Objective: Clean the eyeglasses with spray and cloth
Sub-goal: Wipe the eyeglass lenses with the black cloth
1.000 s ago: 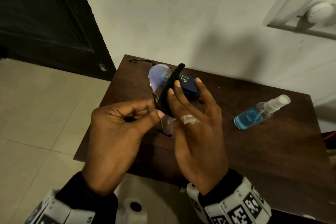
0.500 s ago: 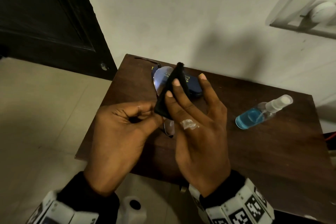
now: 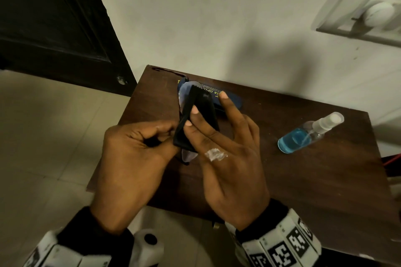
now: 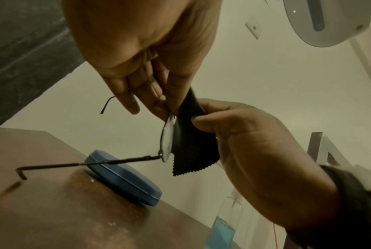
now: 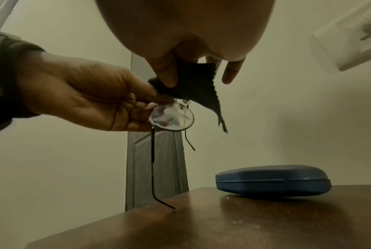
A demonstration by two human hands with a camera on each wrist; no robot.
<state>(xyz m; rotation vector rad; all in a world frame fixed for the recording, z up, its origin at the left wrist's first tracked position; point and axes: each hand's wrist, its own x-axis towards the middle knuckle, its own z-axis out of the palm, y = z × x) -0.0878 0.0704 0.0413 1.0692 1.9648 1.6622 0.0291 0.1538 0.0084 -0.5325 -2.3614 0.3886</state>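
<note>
Thin wire-framed eyeglasses [image 3: 184, 95] are held above the table, temples pointing away and down. My left hand [image 3: 167, 136] pinches the frame near the bridge; its curled fingers show beside the lower lens [image 5: 171, 118]. My right hand [image 3: 195, 123] grips a black cloth [image 3: 201, 112] folded over the upper lens, fingers on top and thumb [image 5: 167, 75] beneath. The cloth's zigzag edge [image 4: 191, 161] hangs below that lens. A clear spray bottle [image 3: 308, 132] of blue liquid lies on its side to the right, untouched.
A shut blue glasses case [image 3: 230, 101] lies at the back of the small dark wooden table [image 3: 303, 191], just beyond my hands. A wall stands behind the table, a dark door [image 3: 54, 17] at the left. Tiled floor lies below the table's left edge.
Both hands have kept their hold. The right fingers have shifted on the cloth, which now spreads wider over the upper lens. The bottle and the case have not moved.
</note>
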